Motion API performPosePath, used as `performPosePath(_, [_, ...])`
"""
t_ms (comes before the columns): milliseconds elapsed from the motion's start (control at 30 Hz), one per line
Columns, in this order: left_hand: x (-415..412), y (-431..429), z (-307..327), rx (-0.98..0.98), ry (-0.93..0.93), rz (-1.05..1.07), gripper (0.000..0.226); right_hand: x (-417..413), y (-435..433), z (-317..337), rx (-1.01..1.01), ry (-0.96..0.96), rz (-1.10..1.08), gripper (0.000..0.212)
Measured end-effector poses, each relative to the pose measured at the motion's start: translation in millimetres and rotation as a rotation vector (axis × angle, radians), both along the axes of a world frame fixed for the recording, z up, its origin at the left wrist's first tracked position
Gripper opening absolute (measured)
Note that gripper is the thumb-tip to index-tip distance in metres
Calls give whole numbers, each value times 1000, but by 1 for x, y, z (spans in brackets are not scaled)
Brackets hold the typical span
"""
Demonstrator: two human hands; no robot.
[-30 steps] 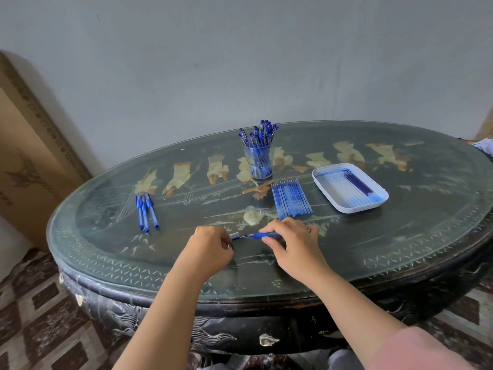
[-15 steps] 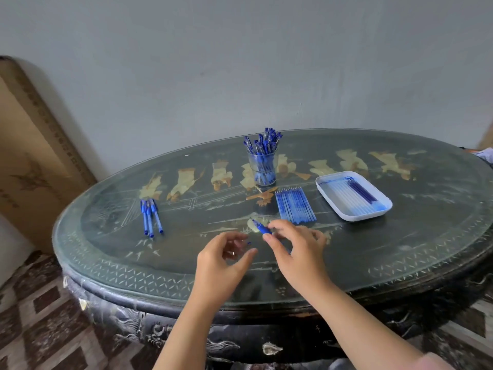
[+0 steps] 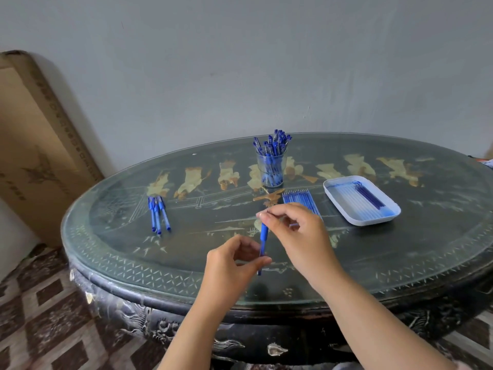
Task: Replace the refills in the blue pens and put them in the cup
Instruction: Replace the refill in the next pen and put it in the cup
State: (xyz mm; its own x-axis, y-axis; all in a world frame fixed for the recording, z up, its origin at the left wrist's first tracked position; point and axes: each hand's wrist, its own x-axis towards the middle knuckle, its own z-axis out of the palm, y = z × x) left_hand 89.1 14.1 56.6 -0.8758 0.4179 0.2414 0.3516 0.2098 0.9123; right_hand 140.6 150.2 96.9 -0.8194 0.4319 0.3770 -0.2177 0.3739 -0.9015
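Note:
A blue pen (image 3: 263, 240) hangs nearly upright above the table's front middle. My right hand (image 3: 298, 236) pinches its top end and my left hand (image 3: 234, 260) pinches its lower part. A glass cup (image 3: 271, 169) with several blue pens stands at the back middle. A row of blue refills (image 3: 298, 198) lies just behind my right hand, partly hidden by it. Three blue pens (image 3: 158, 214) lie at the left.
A white tray (image 3: 361, 200) holding refills sits at the right. The dark oval table (image 3: 186, 263) has a glass top. A cardboard box (image 3: 40, 145) leans on the wall at the left. Patterned floor shows below.
The pen went from lying flat between both hands to nearly upright. My left hand let go for a moment and now pinches it lower down. The camera tilted down.

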Motion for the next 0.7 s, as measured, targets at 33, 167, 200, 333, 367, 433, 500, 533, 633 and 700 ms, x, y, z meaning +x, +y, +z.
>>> performPosePath(33, [-2,-1,0,-7,6,-3,25,0,1,4,-7,0,16,9])
performPosePath(167, [-7,-7,1,-92,67,-23,24,0,4,30,-166,56,67,13])
performPosePath(200, [-8,-10,0,-94,65,-23,24,0,6,38,-206,84,64,13])
performPosePath(333, [-18,-22,0,-96,45,-14,24,-5,19,68,-352,275,36,14])
performPosePath(367, [-22,-24,0,-94,41,-3,23,-8,25,73,-374,316,21,14])
performPosePath(433, [-31,-29,1,-52,4,39,22,-14,39,76,-384,343,-11,15])
performPosePath(500, [-43,-32,1,39,-69,104,22,-22,52,69,-340,272,-53,22])
performPosePath(533, [-49,-33,0,97,-110,148,21,-27,56,63,-299,205,-86,26])
performPosePath(633, [-69,-32,-3,295,-232,282,20,-47,67,33,-131,-17,-203,19])
performPosePath(700, [-80,-29,-6,398,-297,341,18,-62,73,12,-87,-133,-252,10])
